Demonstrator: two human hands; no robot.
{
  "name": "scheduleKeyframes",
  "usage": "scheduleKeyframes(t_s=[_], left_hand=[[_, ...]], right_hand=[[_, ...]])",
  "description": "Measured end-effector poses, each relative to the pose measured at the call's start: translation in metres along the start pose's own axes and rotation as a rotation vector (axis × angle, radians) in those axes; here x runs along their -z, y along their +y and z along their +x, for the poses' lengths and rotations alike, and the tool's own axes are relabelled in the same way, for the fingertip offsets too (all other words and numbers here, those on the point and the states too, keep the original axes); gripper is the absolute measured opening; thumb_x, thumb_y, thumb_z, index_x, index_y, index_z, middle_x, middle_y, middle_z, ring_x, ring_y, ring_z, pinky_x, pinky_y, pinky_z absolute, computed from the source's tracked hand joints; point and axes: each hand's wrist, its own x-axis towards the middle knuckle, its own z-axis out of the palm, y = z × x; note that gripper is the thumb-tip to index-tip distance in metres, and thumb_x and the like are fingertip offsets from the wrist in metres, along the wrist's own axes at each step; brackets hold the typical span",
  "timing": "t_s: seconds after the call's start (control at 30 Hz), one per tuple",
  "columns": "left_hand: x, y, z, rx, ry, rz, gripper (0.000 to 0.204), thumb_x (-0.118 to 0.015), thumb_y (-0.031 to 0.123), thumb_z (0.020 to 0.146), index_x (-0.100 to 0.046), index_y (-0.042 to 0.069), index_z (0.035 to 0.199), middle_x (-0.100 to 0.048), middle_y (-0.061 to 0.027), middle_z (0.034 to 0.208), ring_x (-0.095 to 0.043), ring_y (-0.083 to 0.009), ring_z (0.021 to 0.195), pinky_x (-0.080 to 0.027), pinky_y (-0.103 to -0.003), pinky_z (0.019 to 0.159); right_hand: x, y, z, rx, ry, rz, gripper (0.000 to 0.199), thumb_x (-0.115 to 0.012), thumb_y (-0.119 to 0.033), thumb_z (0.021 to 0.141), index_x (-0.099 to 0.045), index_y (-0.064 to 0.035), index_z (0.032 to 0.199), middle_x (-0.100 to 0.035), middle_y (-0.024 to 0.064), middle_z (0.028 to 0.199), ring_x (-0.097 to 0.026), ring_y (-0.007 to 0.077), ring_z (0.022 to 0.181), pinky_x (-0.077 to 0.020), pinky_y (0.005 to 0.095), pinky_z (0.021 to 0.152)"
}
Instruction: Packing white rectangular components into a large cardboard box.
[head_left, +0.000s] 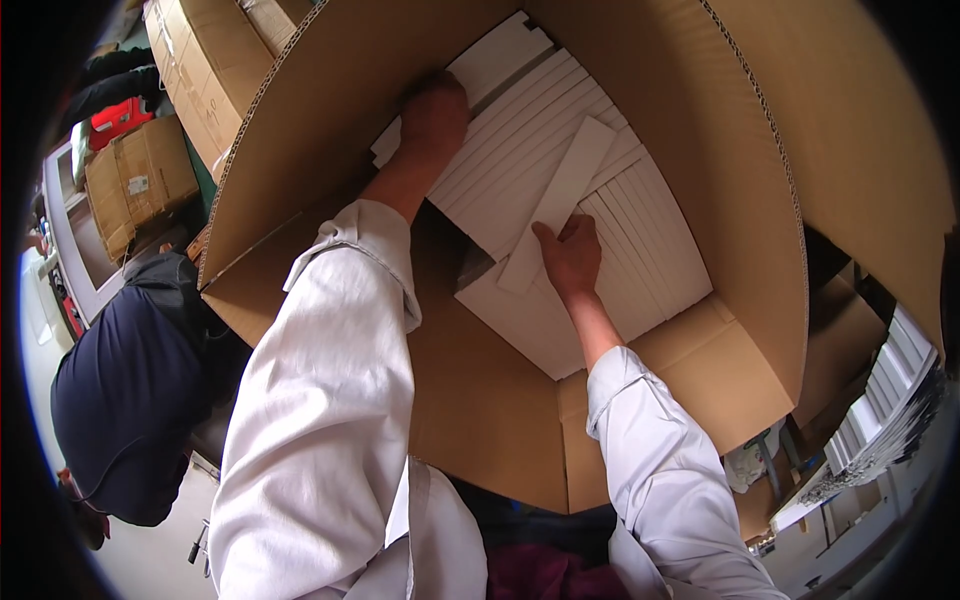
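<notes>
Inside a large open cardboard box [690,130], flat white pieces [500,165] are packed on edge in tight rows. One long white strip [578,170] lies slantwise across them. My right hand [573,258] is closed on that strip near its lower part, thumb and curled fingers at its edge. My left hand [435,118] reaches to the far left of the box, against the ends of the packed pieces. Its fingers point down and are mostly hidden, so its grip does not show. A dark gap opens between the rows left of the strip's lower end.
Tall flaps and walls of the box surround both arms. More cardboard boxes [140,185] stand at the left, where a person in dark blue [135,400] bends over. Stacked white strips [880,390] lie at the right, outside the box.
</notes>
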Motion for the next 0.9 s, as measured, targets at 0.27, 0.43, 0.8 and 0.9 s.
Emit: scheduleKeyframes(t_s=[0.27,0.43,0.8,0.9], left_hand=[[0.009,0.010,-0.011,0.030,-0.017,0.012,0.016,-0.062,0.014,0.087,-0.069,0.001,0.089,-0.073,-0.0179,0.080,-0.073,-0.0356,0.076,-0.060,-0.044,0.069],[0.000,0.019,-0.020,0.102,0.036,-0.110,0.016,-0.062,0.016,0.087,-0.071,0.006,0.079,-0.073,-0.0169,0.080,-0.074,-0.0339,0.077,-0.059,-0.045,0.065],[-0.010,0.050,-0.052,0.200,0.006,-0.145,0.026,-0.059,0.025,0.090,-0.069,0.002,0.089,-0.071,-0.0225,0.090,-0.070,-0.0409,0.089,-0.057,-0.050,0.079],[-0.002,0.061,-0.054,0.208,-0.036,-0.235,0.026,-0.058,0.024,0.088,-0.066,0.000,0.099,-0.070,-0.0243,0.094,-0.069,-0.0406,0.095,-0.056,-0.050,0.083]], right_hand=[[-0.006,-0.009,-0.002,0.006,0.068,-0.013,0.051,-0.082,-0.038,0.079,-0.055,0.0004,0.098,-0.063,0.0148,0.088,-0.064,0.0313,0.081,-0.0514,0.0426,0.076],[-0.008,-0.011,-0.002,0.023,0.111,-0.047,0.053,-0.082,-0.038,0.078,-0.056,0.0026,0.100,-0.064,0.0169,0.093,-0.065,0.0339,0.085,-0.0515,0.0440,0.079],[-0.010,-0.011,0.006,0.087,0.022,-0.068,0.045,-0.078,-0.032,0.082,-0.056,0.0041,0.098,-0.063,0.0237,0.100,-0.063,0.0402,0.097,-0.0496,0.0476,0.083],[-0.005,-0.003,0.008,0.081,0.014,0.029,0.041,-0.076,-0.030,0.085,-0.056,0.0046,0.095,-0.064,0.0227,0.089,-0.065,0.0396,0.085,-0.0501,0.0463,0.077]])
